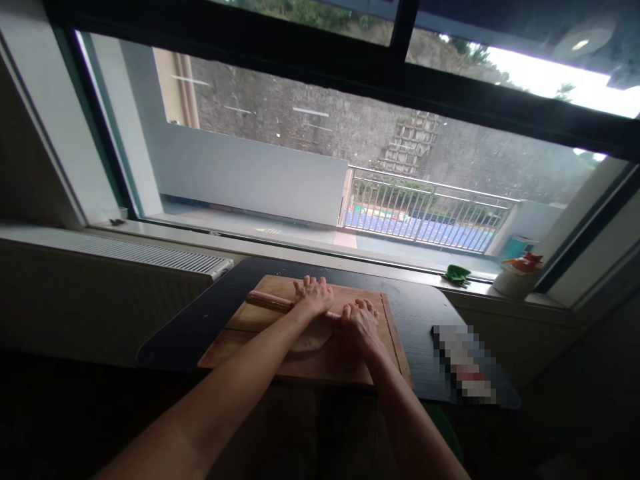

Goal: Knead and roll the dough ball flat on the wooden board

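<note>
A wooden rolling pin [269, 302] lies slantwise over a flattened piece of pale dough [311, 339] on a wooden board [345, 368]. My left hand [314, 295] presses down on the middle of the pin, its fingers curled over the far side. Closer to the pin's right end, my right hand [361, 320] grips it with bent fingers. Both hands and my left forearm cover part of the dough and the pin. The pin's left end sticks out past my left hand.
The board rests on a dark table [175, 333] against a window sill. A blurred-out flat object [465, 363] lies at the table's right. On the sill are a green item [456, 275] and a white pot [514, 280]. A radiator [115, 280] stands left.
</note>
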### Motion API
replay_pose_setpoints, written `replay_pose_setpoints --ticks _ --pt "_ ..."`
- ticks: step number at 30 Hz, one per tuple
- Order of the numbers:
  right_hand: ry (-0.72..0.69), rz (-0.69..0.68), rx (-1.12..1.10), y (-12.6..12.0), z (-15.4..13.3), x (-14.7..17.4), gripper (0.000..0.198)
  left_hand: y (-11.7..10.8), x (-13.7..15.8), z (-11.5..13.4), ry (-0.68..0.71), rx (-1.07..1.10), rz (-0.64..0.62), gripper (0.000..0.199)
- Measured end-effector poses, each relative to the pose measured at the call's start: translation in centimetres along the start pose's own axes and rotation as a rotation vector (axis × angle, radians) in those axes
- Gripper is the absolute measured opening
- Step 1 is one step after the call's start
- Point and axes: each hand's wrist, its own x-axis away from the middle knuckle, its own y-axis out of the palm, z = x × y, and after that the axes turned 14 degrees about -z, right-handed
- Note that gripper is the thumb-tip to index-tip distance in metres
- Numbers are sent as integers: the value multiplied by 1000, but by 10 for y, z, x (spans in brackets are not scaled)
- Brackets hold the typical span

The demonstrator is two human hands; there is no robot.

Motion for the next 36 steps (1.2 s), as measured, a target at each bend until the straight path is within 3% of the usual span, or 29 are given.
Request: replay_pose_setpoints --ticks 9,15,22,29,36 --pt "29 157 -54 8 -8 26 39 1 22 -1 36 -2 71 38" --pt "68 145 -99 5 -5 3 36 -8 19 3 62 5 187 34" --pt "66 66 -116 -6 1 -26 37 -7 -9 4 69 37 245 36" --pt "89 1 -107 -10 3 -34 41 -7 -19 6 65 -1 157 39" --pt "29 101 -78 2 2 -12 34 -1 -8 3 12 -22 19 40"
